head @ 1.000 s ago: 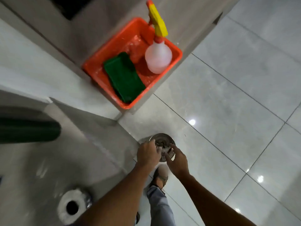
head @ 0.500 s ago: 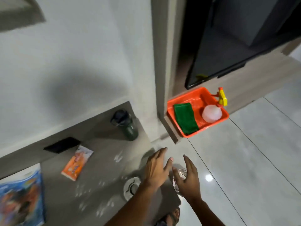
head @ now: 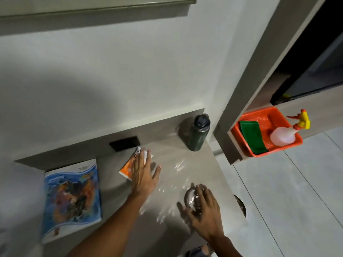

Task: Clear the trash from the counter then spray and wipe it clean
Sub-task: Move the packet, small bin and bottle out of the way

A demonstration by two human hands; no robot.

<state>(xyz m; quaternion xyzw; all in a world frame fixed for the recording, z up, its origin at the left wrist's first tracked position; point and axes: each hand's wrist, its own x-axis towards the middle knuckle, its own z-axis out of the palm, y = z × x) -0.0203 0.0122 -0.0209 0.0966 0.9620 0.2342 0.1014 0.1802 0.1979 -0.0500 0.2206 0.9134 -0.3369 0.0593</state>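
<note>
The grey counter (head: 196, 167) has white smears and specks (head: 179, 166) across its middle. An orange snack packet (head: 127, 168) lies near the back wall. My left hand (head: 144, 175) is spread flat over the packet's right half, fingers apart, not closed on it. A white ring-shaped roll (head: 188, 196) lies near the counter's front right. Over it hovers my right hand (head: 205, 212), also with fingers apart, covering most of the roll. An orange tray (head: 246, 145) on a side ledge holds a green cloth (head: 252, 138) and a spray bottle (head: 283, 136) with a yellow trigger.
A dark green water bottle (head: 198, 134) stands at the counter's back right corner. A blue magazine (head: 71, 197) lies at the left. A black socket plate (head: 124, 143) sits on the backsplash. A round metal bin rim (head: 241, 204) shows on the tiled floor beside the counter.
The view swung up from the floor bin to the counter. Both hands left the bin; the left moved forward onto the orange packet, the right came over the white roll.
</note>
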